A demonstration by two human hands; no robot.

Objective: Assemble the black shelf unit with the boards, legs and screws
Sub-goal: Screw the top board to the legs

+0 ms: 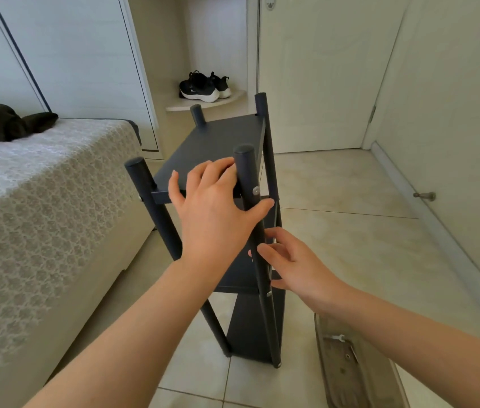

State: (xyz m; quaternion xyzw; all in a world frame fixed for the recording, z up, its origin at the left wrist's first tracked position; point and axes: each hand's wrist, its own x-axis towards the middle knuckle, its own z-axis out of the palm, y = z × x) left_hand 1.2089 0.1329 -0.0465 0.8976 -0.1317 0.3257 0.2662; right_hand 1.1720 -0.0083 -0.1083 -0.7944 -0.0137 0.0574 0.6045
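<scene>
We see soft, even light and faint shadows; the wide lens bows the wardrobe [71,54] lines at far left, and detail is slightly soft throughout.

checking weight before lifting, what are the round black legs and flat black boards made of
Round black legs: probably painted metal tube or wood; smooth matt skin, flat capped ends. Flat black boards: likely laminated particleboard; thin, square-edged, no grain visible.
</scene>
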